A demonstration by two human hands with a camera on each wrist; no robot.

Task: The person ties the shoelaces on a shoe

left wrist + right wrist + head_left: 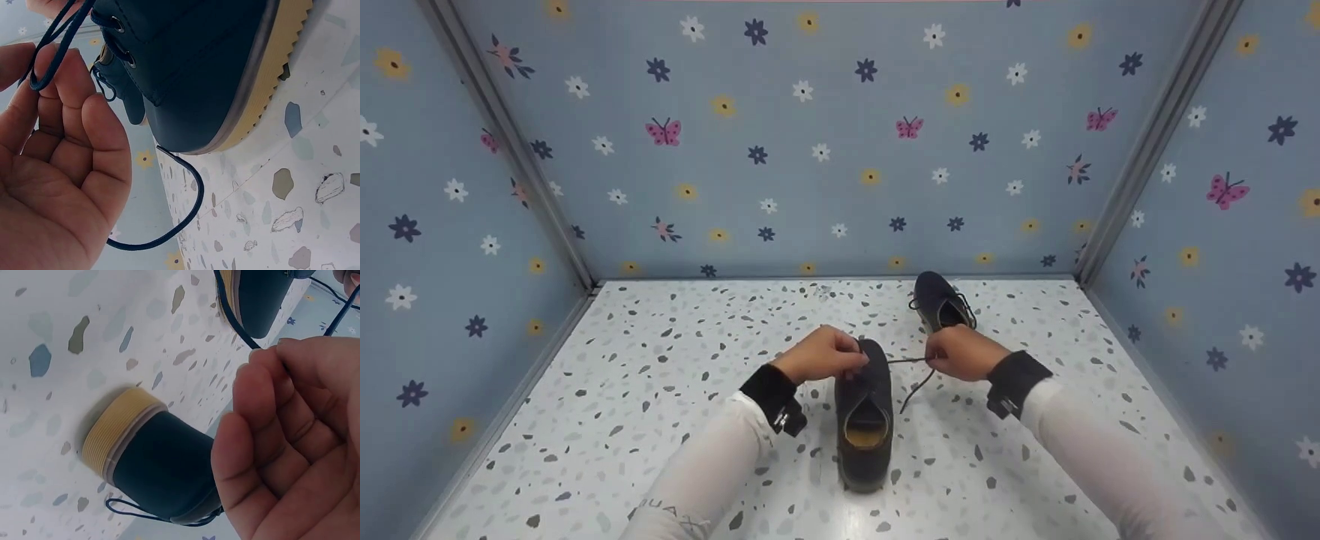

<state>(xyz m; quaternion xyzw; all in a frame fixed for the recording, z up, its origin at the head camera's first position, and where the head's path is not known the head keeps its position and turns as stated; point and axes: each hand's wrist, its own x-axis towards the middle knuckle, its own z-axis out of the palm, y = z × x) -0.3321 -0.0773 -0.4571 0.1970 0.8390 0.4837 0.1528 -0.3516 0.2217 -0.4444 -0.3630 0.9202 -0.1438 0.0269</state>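
Observation:
A dark blue lace-up shoe with a yellowish sole stands on the floor, toe pointing away from me. Over its front, my left hand pinches a loop of dark shoelace between thumb and fingers. To the right of the shoe, my right hand pinches another length of the lace, which runs fairly straight from the shoe. Below that hand dangles a loose lace end. Another lace end curves beside the toe in the left wrist view. Metal eyelets show on the upper.
A matching shoe with its lace in loops stands farther back, just beyond my right hand. The speckled white floor is bounded by blue flowered panels at the back and both sides, joined by grey corner posts.

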